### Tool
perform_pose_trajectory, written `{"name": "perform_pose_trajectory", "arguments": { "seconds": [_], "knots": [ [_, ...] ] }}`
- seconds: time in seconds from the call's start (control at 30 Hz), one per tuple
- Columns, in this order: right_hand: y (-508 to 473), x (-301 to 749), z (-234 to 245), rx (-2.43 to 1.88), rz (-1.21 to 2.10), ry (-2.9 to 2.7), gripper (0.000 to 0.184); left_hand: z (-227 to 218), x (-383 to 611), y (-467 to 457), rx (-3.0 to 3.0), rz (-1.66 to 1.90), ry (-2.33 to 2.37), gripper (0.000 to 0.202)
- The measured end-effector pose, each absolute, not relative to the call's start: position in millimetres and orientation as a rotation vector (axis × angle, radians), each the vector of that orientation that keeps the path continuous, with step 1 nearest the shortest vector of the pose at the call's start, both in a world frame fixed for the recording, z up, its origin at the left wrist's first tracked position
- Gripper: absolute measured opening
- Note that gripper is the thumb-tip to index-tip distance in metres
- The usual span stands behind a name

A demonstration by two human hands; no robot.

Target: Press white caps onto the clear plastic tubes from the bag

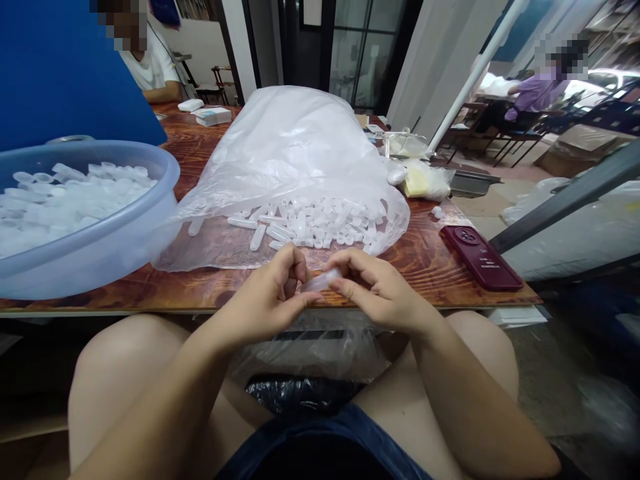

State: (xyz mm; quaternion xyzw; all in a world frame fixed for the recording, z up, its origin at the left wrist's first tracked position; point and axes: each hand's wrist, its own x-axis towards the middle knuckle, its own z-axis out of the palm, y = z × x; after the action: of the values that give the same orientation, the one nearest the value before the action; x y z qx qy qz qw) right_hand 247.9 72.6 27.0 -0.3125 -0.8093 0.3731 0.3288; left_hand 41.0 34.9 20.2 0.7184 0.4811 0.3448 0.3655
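Observation:
Over the table's front edge, a translucent white plastic tube (320,281) lies slantwise between my two hands. My left hand (280,290) is closed on its left end, thumb below and fingers curled above. My right hand (377,287) pinches the right end between thumb and fingertips, which partly hide it. Just beyond them, a pile of small white plastic pieces (325,223), tubes and short caps, spills from the mouth of a big clear plastic bag (295,133). Whether the held tube has a cap on it I cannot tell.
A blue basin (165,177) full of similar white tubes stands at the left. A dark red phone (480,260) lies at the table's right edge. Small bags (425,180) sit at the back right. One person (157,67) is behind a blue panel (65,73); another (537,93) sits far right.

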Motion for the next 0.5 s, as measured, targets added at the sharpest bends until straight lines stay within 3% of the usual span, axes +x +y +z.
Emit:
{"name": "perform_pose_trajectory", "arguments": {
  "seconds": [0.17, 0.33, 0.5],
  "knots": [
    [71, 243, 20, -0.806, 0.762, -1.969, 0.013, 17, 46, 35, 1.850, 1.131, 1.408, 0.031],
    [67, 247, 22, -0.663, 0.442, -1.980, 0.016, 16, 40, 42, 1.143, 0.775, 0.952, 0.054],
    [59, 249, 27, -0.693, 0.381, -1.940, 0.015, 18, 41, 34, 1.297, 0.858, 0.916, 0.036]
  ]
}}
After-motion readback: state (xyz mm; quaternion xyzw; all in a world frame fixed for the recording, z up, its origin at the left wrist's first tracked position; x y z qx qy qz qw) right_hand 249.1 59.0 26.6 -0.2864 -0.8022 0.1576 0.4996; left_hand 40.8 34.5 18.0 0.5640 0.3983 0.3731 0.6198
